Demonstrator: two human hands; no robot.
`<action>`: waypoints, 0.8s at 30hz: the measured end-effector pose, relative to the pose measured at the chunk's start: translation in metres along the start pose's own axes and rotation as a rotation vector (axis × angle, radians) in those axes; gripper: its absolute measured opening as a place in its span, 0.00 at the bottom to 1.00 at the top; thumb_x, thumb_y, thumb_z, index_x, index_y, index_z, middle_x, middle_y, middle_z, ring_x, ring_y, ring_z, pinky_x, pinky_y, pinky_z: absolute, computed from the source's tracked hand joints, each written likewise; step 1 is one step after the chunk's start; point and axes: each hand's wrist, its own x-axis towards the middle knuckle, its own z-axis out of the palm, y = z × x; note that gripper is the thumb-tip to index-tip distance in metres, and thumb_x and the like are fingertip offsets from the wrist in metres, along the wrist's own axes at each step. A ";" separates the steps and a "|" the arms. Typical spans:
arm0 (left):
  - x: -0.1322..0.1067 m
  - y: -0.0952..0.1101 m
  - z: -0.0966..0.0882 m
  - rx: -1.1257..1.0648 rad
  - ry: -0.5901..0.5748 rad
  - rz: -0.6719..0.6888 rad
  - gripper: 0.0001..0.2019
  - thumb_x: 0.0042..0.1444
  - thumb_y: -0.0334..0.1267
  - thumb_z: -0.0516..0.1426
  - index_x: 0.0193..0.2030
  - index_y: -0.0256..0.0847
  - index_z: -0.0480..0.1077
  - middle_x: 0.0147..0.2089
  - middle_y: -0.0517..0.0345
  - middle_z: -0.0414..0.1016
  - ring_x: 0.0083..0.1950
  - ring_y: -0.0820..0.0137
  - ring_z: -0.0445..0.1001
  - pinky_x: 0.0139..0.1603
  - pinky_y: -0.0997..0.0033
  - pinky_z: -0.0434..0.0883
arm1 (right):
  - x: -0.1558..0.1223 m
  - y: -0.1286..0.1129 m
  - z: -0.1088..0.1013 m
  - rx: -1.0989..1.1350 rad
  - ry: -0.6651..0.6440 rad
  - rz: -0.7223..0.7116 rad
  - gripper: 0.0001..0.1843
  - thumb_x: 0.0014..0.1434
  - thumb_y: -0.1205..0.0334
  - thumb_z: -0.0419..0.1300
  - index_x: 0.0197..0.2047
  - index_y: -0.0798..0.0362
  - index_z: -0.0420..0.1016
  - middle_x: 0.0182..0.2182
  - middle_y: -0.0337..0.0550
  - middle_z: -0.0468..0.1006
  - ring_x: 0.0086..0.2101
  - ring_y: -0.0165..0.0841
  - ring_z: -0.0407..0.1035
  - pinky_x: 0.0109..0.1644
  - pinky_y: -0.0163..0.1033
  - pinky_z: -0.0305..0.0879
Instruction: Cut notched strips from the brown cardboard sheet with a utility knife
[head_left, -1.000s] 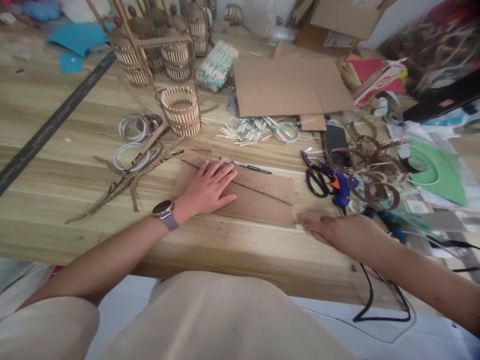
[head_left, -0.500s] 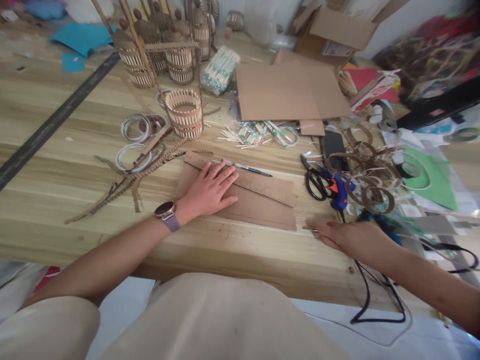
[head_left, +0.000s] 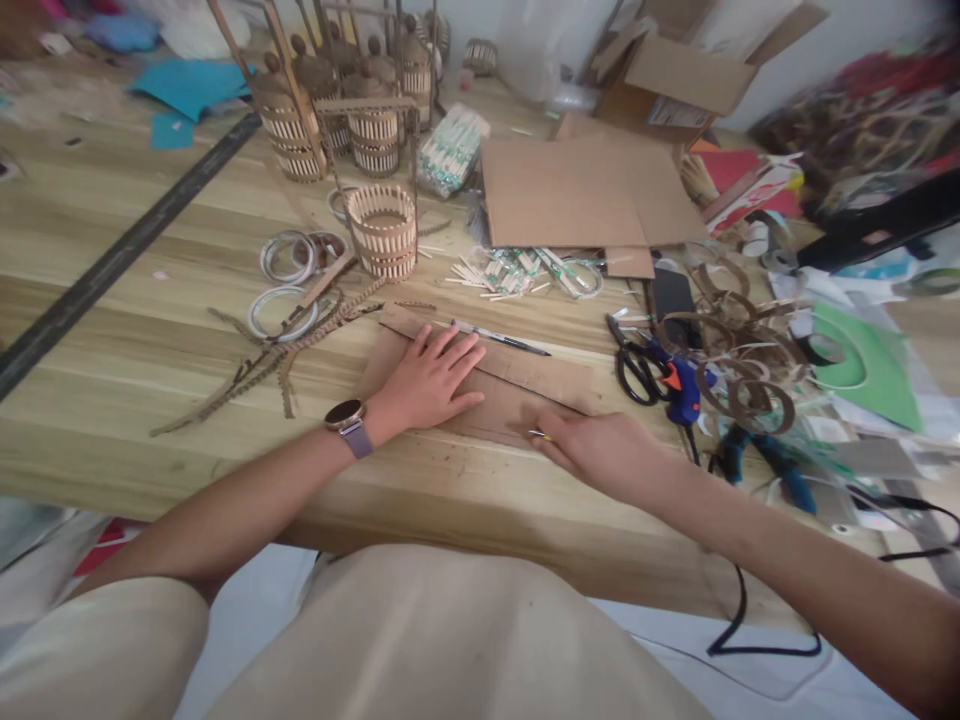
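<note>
My left hand [head_left: 431, 385] lies flat with fingers spread on a piece of brown cardboard [head_left: 495, 405], pressing it to the table. A narrower cardboard strip [head_left: 536, 378] rests along its upper part, partly under that hand. Just beyond my fingertips is a pen [head_left: 510, 342]. My right hand [head_left: 600, 450] is closed round a utility knife [head_left: 538, 435]; only its silver tip and a bit of yellow show, over the cardboard's lower right part. My fingers hide the rest of the knife.
Scissors [head_left: 636, 372] and a blue glue gun [head_left: 682, 395] lie to the right, beside curled cardboard strips [head_left: 750, 350]. Behind stand a stick basket [head_left: 382, 235] and larger cardboard sheets [head_left: 570, 190]. Tape rolls [head_left: 283, 318] and corrugated strips [head_left: 225, 400] lie to the left.
My right hand has moved left with the knife, from beside the cardboard to over its lower right part. My left hand stays flat on the cardboard. The view has shifted slightly.
</note>
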 end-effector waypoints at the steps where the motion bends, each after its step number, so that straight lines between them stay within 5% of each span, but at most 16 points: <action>1: 0.000 0.000 0.000 0.003 0.001 -0.001 0.32 0.70 0.56 0.47 0.72 0.35 0.58 0.75 0.45 0.56 0.76 0.48 0.50 0.74 0.38 0.45 | 0.009 -0.009 -0.005 0.000 -0.023 -0.013 0.20 0.73 0.55 0.43 0.55 0.53 0.70 0.36 0.49 0.84 0.34 0.40 0.77 0.25 0.37 0.51; 7: 0.000 0.000 -0.001 0.028 0.012 0.010 0.33 0.70 0.56 0.47 0.72 0.34 0.59 0.75 0.44 0.56 0.75 0.48 0.51 0.74 0.38 0.46 | 0.035 -0.034 -0.023 -0.014 -0.076 -0.058 0.20 0.73 0.56 0.44 0.54 0.55 0.72 0.34 0.51 0.84 0.34 0.42 0.79 0.27 0.37 0.58; 18: 0.000 0.000 0.001 0.011 0.009 0.009 0.33 0.70 0.57 0.46 0.72 0.34 0.58 0.75 0.44 0.55 0.75 0.48 0.51 0.74 0.37 0.45 | 0.042 -0.038 -0.018 -0.056 -0.076 -0.084 0.18 0.70 0.65 0.47 0.58 0.56 0.70 0.33 0.54 0.84 0.31 0.41 0.79 0.30 0.38 0.63; 24: 0.000 -0.001 -0.001 -0.031 0.010 0.008 0.32 0.69 0.55 0.48 0.72 0.37 0.58 0.75 0.45 0.56 0.76 0.49 0.51 0.74 0.38 0.45 | 0.028 -0.022 -0.012 -0.057 -0.063 -0.105 0.15 0.69 0.65 0.49 0.51 0.53 0.74 0.32 0.51 0.83 0.29 0.37 0.77 0.27 0.35 0.58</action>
